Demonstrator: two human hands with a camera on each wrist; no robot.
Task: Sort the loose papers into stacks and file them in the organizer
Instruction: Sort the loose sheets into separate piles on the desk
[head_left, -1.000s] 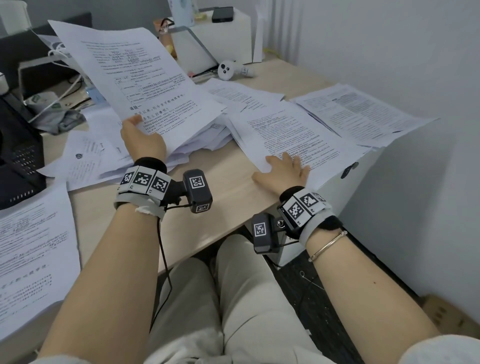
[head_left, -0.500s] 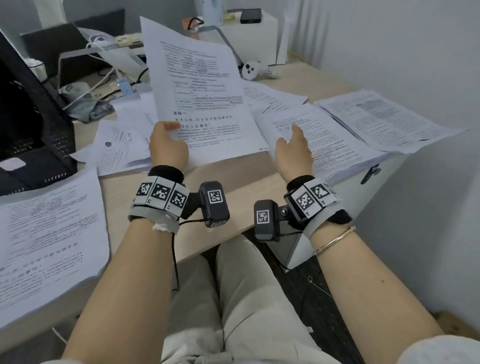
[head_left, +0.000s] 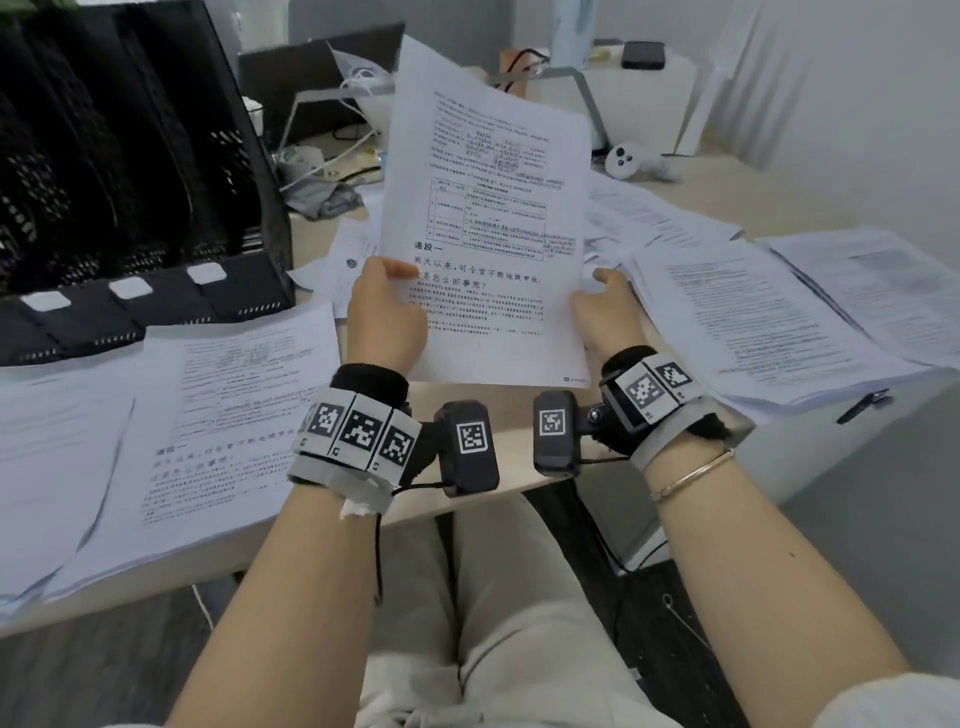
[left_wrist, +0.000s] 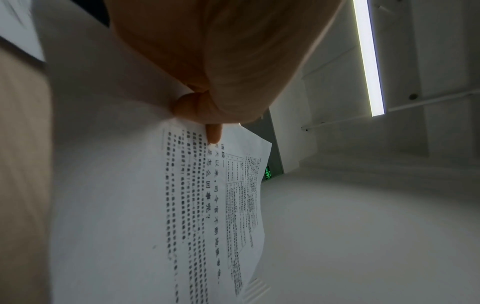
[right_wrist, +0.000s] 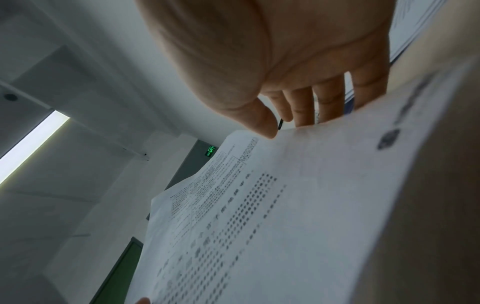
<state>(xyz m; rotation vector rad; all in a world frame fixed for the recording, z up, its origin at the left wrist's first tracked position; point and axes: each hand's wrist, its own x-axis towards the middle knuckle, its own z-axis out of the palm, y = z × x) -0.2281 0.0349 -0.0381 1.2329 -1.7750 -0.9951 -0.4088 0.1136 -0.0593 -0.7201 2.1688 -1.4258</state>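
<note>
I hold one printed sheet (head_left: 483, 208) upright over the middle of the desk. My left hand (head_left: 387, 312) pinches its left edge, thumb on the printed face (left_wrist: 182, 205). My right hand (head_left: 605, 306) grips the right edge: in the right wrist view the thumb lies on the front of the sheet (right_wrist: 285, 205) and the fingers (right_wrist: 301, 107) go behind it. A black mesh organizer (head_left: 130, 171) with several upright slots stands at the far left. Paper stacks lie at the near left (head_left: 208, 431) and at the right (head_left: 753, 322).
More loose sheets (head_left: 649, 213) lie behind the held one, and another stack (head_left: 883, 291) overhangs the right edge. A white controller (head_left: 631, 161), cables and a grey cloth (head_left: 322, 200) sit at the back. A black pen (head_left: 865, 405) hangs at the desk's right side.
My left hand brought the sheet from the far left to the centre and stood it upright. My right hand left the right stack and took the sheet's right edge. The view swung left.
</note>
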